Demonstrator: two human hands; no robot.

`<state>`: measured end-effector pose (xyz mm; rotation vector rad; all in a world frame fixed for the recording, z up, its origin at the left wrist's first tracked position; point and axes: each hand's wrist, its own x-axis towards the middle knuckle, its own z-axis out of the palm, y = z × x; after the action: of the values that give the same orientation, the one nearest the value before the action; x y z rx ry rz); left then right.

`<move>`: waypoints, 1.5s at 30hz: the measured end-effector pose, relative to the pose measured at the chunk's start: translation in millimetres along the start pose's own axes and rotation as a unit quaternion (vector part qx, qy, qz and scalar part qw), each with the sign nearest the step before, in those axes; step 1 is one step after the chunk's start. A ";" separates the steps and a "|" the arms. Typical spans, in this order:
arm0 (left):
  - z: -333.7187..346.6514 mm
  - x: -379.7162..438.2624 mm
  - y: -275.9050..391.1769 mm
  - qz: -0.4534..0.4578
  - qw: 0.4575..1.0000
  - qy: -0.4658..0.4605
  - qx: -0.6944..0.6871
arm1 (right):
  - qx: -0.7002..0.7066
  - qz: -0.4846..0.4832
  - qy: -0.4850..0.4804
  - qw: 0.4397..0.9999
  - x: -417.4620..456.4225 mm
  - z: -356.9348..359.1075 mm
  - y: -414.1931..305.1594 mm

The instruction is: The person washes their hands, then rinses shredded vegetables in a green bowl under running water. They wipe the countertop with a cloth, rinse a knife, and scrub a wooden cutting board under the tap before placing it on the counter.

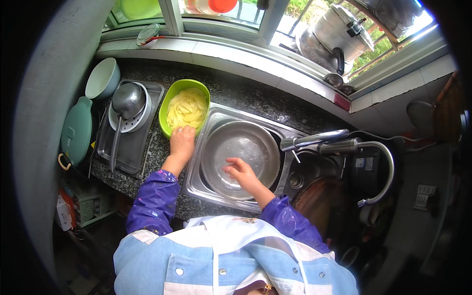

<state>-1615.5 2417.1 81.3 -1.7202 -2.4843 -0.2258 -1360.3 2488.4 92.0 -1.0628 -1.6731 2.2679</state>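
Observation:
Pale yellow slices, perhaps potato, [187, 108] fill much of a lime-green plastic bowl [165, 120] on the counter, left of the sink. My left hand [182, 142] is at the bowl's near rim, with the fingers curled over it and the thumb hidden. Over the wide metal basin [241, 138] in the left sink bowl hovers my right hand [241, 173], its fingers bent and apart, holding nothing. The basin's inside looks wet, with small bits or drops on it.
A chrome faucet [317, 139] reaches over the sink from the right. Leaning in the second sink bowl is a round brown board [319, 204]. Left on the counter are a metal tray [129, 158], a ladle [128, 99], a white colander [148, 112] and a green-lidded pot [76, 131].

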 end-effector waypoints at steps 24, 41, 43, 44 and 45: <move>-23.7 25.4 48.7 -0.086 0.960 -0.266 -0.030 | 0.186 0.078 0.095 0.975 43.3 54.4 1.1; -46.1 -24.0 162.9 0.286 0.928 -0.198 -0.135 | 0.165 0.137 0.161 0.963 -87.5 -12.3 12.9; -31.8 -21.6 165.5 0.355 0.893 -0.250 -0.113 | 0.166 0.138 0.167 0.962 -93.3 -13.9 13.4; -26.9 -23.6 162.3 0.370 0.894 -0.226 -0.114 | 0.168 0.139 0.162 0.962 -96.4 -16.9 13.9; -32.5 -19.3 163.7 0.381 0.886 -0.251 -0.084 | 0.169 0.139 0.161 0.962 -98.1 -19.9 14.4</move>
<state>-1455.3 2450.0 119.5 -2.9719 -1.8334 0.1028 -1271.1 2450.7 121.4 -1.5481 -1.0213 2.2650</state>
